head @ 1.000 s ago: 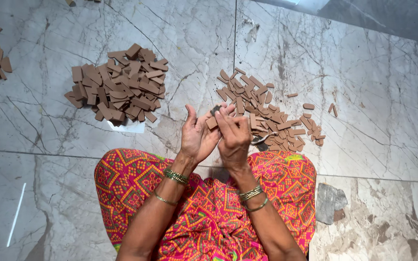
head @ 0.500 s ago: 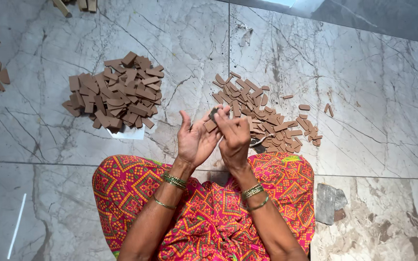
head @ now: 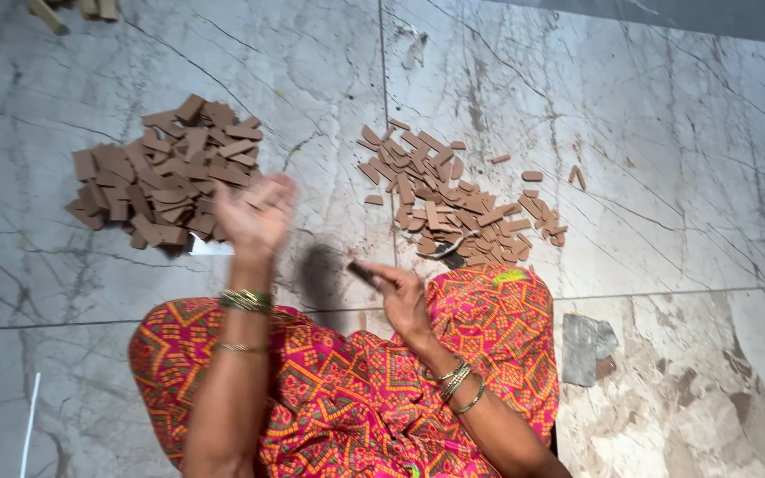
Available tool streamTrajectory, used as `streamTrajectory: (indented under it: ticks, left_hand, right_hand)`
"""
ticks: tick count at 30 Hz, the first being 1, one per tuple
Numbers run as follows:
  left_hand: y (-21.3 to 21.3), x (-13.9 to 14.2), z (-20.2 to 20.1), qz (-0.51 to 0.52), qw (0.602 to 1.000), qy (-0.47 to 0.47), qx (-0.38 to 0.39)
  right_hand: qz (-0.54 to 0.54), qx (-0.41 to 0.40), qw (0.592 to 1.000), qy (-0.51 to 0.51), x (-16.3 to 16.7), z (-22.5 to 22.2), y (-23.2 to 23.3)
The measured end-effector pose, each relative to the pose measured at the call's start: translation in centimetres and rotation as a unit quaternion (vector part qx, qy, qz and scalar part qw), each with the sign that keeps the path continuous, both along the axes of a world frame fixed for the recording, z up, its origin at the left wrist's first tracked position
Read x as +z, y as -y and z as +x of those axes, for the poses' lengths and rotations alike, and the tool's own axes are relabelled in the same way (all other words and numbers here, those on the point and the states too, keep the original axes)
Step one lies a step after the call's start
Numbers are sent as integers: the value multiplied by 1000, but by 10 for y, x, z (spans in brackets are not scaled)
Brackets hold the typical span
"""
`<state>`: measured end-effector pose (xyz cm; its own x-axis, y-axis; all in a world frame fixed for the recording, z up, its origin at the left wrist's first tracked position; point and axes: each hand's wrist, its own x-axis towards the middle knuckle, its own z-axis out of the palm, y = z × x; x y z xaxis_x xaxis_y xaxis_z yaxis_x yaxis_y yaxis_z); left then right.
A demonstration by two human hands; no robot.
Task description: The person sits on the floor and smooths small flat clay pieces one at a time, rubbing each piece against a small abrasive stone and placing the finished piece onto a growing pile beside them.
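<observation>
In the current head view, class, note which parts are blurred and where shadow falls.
Head view: the left hand is smeared by motion blur; the right hand and its dark piece are slightly soft; both brown piles are sharp; a soft shadow lies on the floor between the hands.

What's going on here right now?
A person sits on a marble floor in bright patterned cloth. The right hand pinches a small dark piece over the lap. The left hand, blurred, is raised, open, beside the left pile of brown pieces. A looser pile of thin pieces lies to the right.
</observation>
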<state>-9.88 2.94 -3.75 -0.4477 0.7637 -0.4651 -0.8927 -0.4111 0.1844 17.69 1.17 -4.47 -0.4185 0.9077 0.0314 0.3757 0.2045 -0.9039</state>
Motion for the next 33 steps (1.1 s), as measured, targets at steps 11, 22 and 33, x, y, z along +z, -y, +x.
streamTrajectory:
  ticks: [11, 22, 33]
  left_hand:
    - [32, 7, -77, -103, 973, -197, 61]
    - [40, 34, -4, -40, 966, -248, -57]
    - [16, 25, 56, -68, 922, -344, -165]
  right_hand:
    - [-162, -202, 963, -72, 1, 83, -85]
    - [35, -233, 937, 256, 2, 69, -182]
    - [90, -99, 936, 326, -9, 5, -139]
